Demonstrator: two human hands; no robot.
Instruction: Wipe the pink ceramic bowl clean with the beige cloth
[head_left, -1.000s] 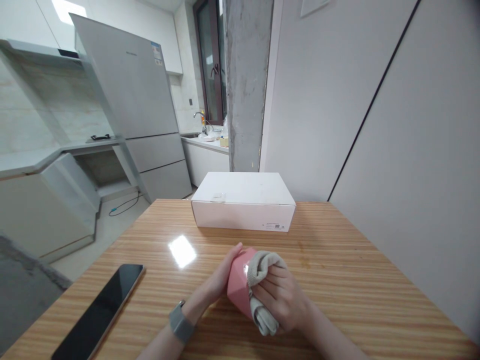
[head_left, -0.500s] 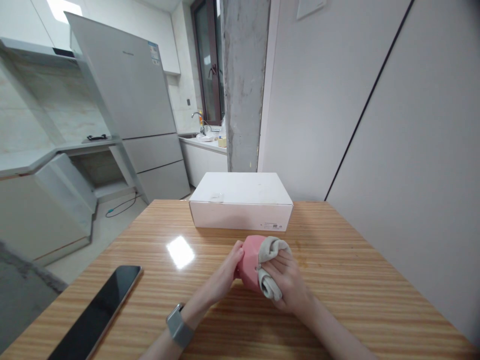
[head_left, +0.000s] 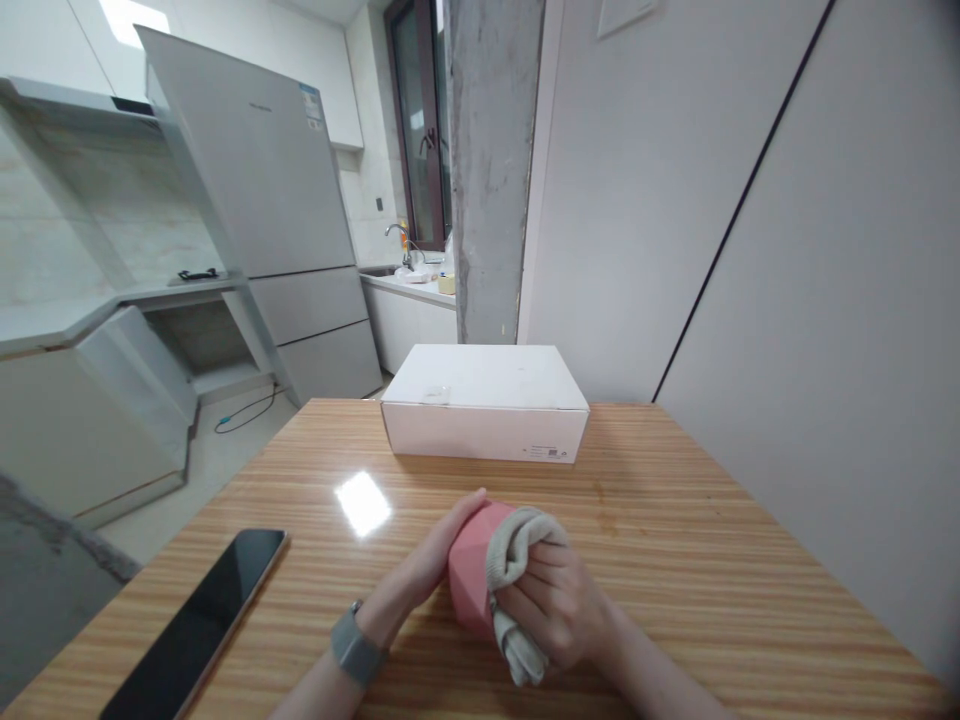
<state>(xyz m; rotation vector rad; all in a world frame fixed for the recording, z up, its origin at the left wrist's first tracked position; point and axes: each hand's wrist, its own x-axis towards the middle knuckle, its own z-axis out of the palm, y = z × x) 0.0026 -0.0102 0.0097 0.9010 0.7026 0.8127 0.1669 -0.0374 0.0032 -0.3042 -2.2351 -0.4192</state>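
Note:
A pink faceted object (head_left: 469,575) is held over the near middle of the wooden table. Wrapped round its left side is my left hand (head_left: 439,545), with a grey watch band on the wrist; some of its fingers are hidden behind the object. A grey-beige cloth (head_left: 514,550) is bunched in my right hand (head_left: 553,605), whose curled fingers press it against the object's right side. The cloth covers that side, so its shape there is hidden.
On the wooden table (head_left: 675,510), a white box (head_left: 484,430) stands beyond my hands. A black phone (head_left: 199,620) lies at the left. Past the table are a fridge (head_left: 262,170), a sink counter and a grey pillar.
Both hands have come nearer and slightly left with the pink object and the cloth. The object is turned, and the cloth hangs lower at its right side.

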